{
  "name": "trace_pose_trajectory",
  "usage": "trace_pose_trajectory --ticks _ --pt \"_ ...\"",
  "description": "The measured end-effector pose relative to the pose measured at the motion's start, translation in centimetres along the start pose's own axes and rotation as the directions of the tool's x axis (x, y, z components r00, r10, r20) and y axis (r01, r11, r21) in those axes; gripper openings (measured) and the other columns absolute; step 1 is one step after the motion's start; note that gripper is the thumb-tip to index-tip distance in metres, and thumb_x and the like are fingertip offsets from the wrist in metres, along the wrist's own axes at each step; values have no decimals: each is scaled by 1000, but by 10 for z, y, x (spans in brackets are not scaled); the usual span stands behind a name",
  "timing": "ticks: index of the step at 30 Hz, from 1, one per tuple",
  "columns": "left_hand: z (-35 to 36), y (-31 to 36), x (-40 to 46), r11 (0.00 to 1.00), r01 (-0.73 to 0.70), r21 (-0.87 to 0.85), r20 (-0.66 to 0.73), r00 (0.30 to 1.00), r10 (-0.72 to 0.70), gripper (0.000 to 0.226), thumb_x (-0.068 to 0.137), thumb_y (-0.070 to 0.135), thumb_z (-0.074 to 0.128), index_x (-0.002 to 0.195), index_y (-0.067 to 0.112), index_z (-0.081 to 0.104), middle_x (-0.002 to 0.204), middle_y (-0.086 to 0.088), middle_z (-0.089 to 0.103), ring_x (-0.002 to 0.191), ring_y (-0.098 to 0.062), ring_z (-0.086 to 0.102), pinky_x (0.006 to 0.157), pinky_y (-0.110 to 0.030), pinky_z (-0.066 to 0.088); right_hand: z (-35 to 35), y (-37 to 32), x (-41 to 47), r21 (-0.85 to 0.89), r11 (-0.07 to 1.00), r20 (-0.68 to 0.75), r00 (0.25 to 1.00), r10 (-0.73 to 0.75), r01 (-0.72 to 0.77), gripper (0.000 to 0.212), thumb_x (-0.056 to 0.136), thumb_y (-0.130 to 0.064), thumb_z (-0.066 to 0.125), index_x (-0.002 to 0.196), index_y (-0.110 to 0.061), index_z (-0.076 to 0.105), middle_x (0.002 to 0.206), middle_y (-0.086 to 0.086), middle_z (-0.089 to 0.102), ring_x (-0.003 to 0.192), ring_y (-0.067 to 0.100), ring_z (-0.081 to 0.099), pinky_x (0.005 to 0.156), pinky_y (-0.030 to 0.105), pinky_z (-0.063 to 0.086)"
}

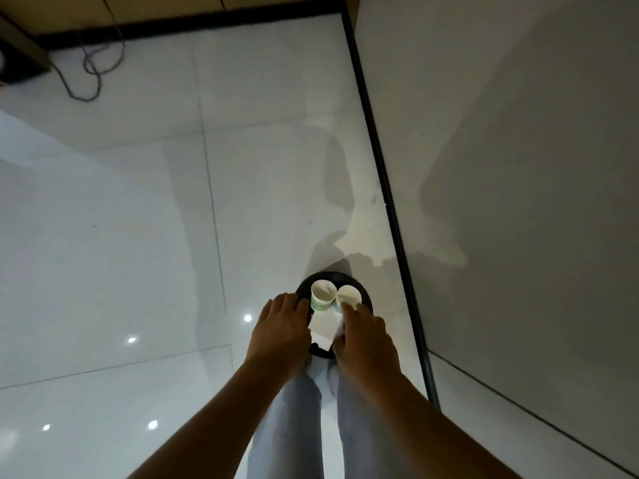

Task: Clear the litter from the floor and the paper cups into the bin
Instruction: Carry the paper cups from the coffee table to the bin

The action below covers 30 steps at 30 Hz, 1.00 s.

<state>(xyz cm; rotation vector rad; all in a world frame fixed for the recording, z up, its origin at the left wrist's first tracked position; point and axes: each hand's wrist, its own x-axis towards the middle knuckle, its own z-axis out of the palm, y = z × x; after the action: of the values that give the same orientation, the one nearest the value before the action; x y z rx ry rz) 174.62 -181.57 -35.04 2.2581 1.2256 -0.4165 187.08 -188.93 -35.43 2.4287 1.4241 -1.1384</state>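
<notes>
Holding litter over the round black bin (366,295) | left hand (281,326) and right hand (368,335), fingers curled, grip white paper (323,326) between them; whether they pinch the two paper cups (323,296) cannot be told | judged light, thin-walled, crushable: hold at the rims, gently.

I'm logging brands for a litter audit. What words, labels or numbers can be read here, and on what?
None can be read.
Left paper cup: green band with a dark mark, too blurred to read.
Right paper cup: no print visible.
White paper: no print visible.
</notes>
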Motion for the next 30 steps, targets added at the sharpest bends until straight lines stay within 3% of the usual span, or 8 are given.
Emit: trace_pose_trajectory --ticks 3,8,15,22,30 --pt "-26 12 -35 996 85 -37 -7 996 -86 50 95 31 48 141 20 34 146 -1 35 138 -19 27 115 -30 19 -24 -23 -37 -61 992 55 993 -107 110 62 99 -37 45 152 -24 16 156 1 24 139 26 30 111 37 35" --pt "-63 30 -107 973 209 -103 -114 969 -220 56 95 35 47 146 20 27 151 -2 30 142 -20 20 117 -31 13 -57 -59 -94 -177 942 77 958 -275 284 62 98 -36 47 151 -25 17 155 3 24 139 28 31 110 41 36" --pt "-85 25 -235 867 440 -234 -216 846 -488 54 98 34 42 147 18 25 155 -5 25 145 -21 15 119 -35 7 -64 -114 -183 -344 784 209 856 -473 517 63 99 -33 46 152 -24 15 158 3 18 141 27 26 109 36 36" --pt "-66 -15 -385 626 652 -428 -242 585 -774 53 96 36 45 144 17 32 151 -5 33 142 -23 23 118 -37 12 -13 -203 -274 -466 480 382 658 -649 743 62 98 -35 46 151 -24 17 155 3 24 133 25 35 103 34 38" --pt "16 -82 -605 237 739 -631 -114 215 -970 53 98 37 42 145 16 30 151 -5 32 142 -22 23 119 -36 12 136 -309 -429 -458 91 614 389 -687 884 62 97 -36 48 151 -24 19 153 3 27 131 25 40 103 34 40"
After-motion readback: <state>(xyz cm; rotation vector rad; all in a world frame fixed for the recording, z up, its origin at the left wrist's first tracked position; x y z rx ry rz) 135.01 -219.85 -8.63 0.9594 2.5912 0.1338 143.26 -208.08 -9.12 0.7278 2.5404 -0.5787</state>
